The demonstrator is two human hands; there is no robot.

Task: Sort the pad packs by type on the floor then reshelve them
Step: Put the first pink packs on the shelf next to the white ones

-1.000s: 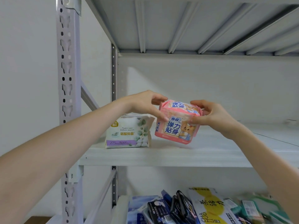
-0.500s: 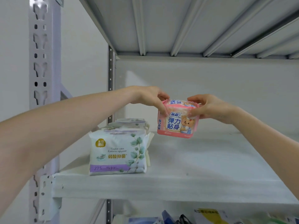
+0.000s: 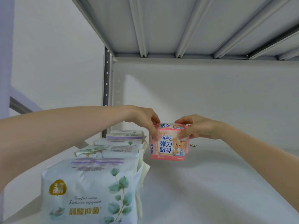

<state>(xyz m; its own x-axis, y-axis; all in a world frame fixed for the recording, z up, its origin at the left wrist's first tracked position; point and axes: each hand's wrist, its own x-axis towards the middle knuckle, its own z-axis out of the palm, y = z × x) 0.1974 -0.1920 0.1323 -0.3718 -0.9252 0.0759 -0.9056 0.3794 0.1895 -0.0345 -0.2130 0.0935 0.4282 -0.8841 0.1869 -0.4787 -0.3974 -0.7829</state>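
**Head view.** Half a second ago the camera sat further back. It is now closer to the shelf (image 3: 210, 183) and looks along it, so the goods on the level below have dropped out of the frame. The front white pack (image 3: 90, 191) has grown to fill the lower left, and its purple band with the number 275 is now cut off at the bottom edge. More white packs (image 3: 124, 135) now show behind it, in a row running back toward the grey post (image 3: 107, 88). The ribbed underside of the upper shelf (image 3: 178, 26) covers the top of the frame.

The pink pack (image 3: 168, 143) is just right of centre, upright, beside the row of white packs and apart from them. It is lower and nearer the shelf board than before, though I cannot tell whether its bottom edge touches the board. The grip has not changed. The left hand (image 3: 145, 120) pinches the pack's upper left corner between thumb and fingers. The right hand (image 3: 199, 126) pinches the upper right corner the same way.

The pink pack carries the blue logo 苏菲, large blue characters 弹力贴身 and a cartoon bear. The same four characters run down its left side. The front white pack has a round gold badge too blurred to read, green leaves, the script line "Comfort cotton" over a second, unreadable line, and gold characters 弱酸抑菌. A small green and white scrap (image 3: 193, 145) lies on the shelf under the right hand.
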